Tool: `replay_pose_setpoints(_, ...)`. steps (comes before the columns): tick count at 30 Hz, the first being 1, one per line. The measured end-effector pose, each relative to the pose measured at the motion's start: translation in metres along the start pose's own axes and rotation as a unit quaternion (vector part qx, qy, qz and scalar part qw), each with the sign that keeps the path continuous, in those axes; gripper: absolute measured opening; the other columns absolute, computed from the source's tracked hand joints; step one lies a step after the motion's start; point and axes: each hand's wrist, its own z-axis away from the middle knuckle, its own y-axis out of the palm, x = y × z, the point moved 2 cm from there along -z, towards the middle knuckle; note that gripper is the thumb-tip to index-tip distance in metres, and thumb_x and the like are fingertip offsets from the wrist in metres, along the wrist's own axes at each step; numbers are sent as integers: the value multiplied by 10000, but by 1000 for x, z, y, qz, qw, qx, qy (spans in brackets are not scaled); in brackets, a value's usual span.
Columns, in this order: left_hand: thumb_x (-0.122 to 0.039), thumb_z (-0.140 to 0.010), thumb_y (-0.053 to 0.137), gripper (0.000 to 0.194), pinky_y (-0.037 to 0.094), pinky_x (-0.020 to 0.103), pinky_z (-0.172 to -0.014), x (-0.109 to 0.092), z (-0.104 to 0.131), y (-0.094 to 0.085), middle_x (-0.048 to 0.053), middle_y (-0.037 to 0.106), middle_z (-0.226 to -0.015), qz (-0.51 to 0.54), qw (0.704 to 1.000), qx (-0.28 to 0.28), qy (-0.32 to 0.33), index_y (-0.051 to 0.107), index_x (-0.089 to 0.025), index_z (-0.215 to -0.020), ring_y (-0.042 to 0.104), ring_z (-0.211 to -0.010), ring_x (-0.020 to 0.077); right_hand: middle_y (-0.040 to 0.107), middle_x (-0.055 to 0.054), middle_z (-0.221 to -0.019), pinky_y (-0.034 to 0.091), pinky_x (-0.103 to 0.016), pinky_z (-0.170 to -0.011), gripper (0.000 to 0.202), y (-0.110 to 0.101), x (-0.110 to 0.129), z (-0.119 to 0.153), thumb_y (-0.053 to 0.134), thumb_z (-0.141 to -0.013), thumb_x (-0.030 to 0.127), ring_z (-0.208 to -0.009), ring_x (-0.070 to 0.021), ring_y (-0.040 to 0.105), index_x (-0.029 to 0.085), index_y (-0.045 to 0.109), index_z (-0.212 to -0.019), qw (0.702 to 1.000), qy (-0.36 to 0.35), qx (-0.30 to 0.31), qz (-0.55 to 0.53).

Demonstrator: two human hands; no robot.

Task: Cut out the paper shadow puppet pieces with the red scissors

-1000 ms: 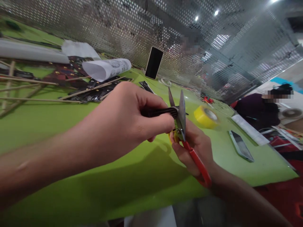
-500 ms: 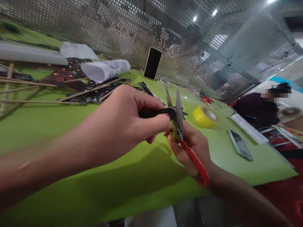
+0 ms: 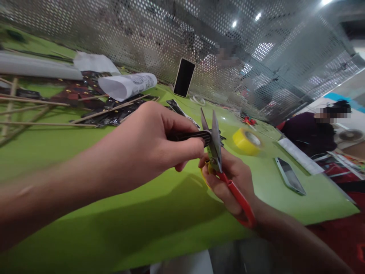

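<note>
My left hand [image 3: 155, 140] is closed around a dark strip with pale stripes [image 3: 189, 136], pinched between thumb and fingers. Its end sits between the parted blades of a pair of red-handled scissors [image 3: 216, 148]. My right hand [image 3: 232, 177] grips the scissors by their handles, below and to the right of the left hand. Something yellow [image 3: 205, 179] shows at the right fingers, partly hidden. Behind the left hand a black-and-white printed strip [image 3: 179, 108] lies on the green table [image 3: 137, 228].
Yellow tape [image 3: 246, 141] and a phone [image 3: 290, 176] lie on the right. Rolled printed paper [image 3: 128, 85], thin wooden sticks [image 3: 48, 123] and dark patterned pieces spread over the left. A dark-screened device [image 3: 184, 78] leans on the perforated metal panel [image 3: 119, 34]. A person [image 3: 309, 129] sits at far right.
Very little differs. The scissors and my right hand have shifted slightly downward, and the striped strip stays between the open blades.
</note>
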Motion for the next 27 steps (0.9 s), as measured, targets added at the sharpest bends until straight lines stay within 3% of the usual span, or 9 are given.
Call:
replay_pose_setpoints(6,-283,-860,728,353,252,275,-398,1,-1,-1,-6,527,-485,5,1000,5,12,671,-243,-514,369,-464,123,600,-1,-901,468,-255,-524,244,2,0,1,686,-819,90,-634,-119,530,238,746,-1004,999,-2,14,-52)
replay_pose_setpoints(12,-306,-917,711,357,266,269,-414,4,-1,0,-9,531,-481,-8,1000,24,3,702,-231,-568,368,-461,113,592,1,-924,466,-246,-558,168,2,8,-3,666,-826,95,-681,-119,530,237,669,-916,998,-31,13,-57)
replay_pose_setpoints(16,-295,-924,694,337,273,259,-411,6,-1,1,-7,552,-494,-8,1000,27,1,722,-219,-597,378,-465,109,588,8,-920,456,-252,-557,199,3,10,-2,660,-834,112,-692,-124,533,239,694,-983,999,-13,6,-50)
replay_pose_setpoints(27,-309,-938,689,355,291,229,-395,6,0,-2,-6,559,-484,8,999,45,1,718,-213,-598,391,-448,98,586,5,-887,450,-251,-523,175,4,3,0,679,-808,119,-653,-119,525,227,720,-940,998,24,-19,-52)
